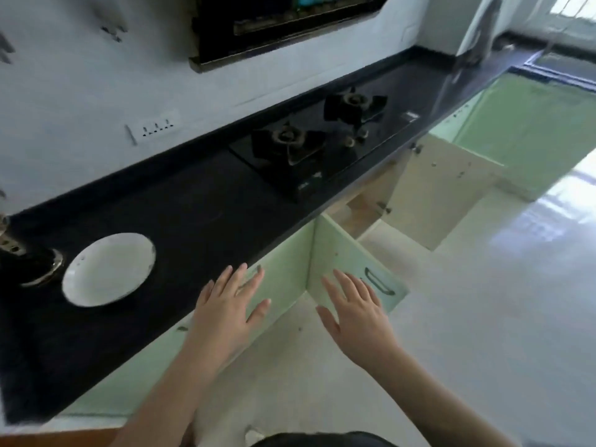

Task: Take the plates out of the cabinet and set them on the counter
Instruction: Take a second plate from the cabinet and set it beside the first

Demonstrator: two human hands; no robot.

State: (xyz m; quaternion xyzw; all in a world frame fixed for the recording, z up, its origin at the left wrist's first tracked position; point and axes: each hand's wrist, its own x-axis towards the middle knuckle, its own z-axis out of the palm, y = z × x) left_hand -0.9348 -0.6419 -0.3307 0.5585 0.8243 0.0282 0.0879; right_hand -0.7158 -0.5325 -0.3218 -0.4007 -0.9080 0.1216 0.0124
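A white plate [109, 269] lies flat on the black counter [200, 221], at its left end. Both my hands are held out empty with fingers straight, in front of the counter's edge. My left hand [229, 304] hovers over the pale green cabinet front below the counter. My right hand [354, 311] is over an open green cabinet door [342, 262] with a dark handle. The inside of the cabinet is hidden from this angle.
A two-burner gas hob [309, 146] sits on the counter to the right of the plate. A metal sink fitting [29, 262] is at the far left. A second cabinet door [432, 195] stands open further right. Pale floor lies beyond.
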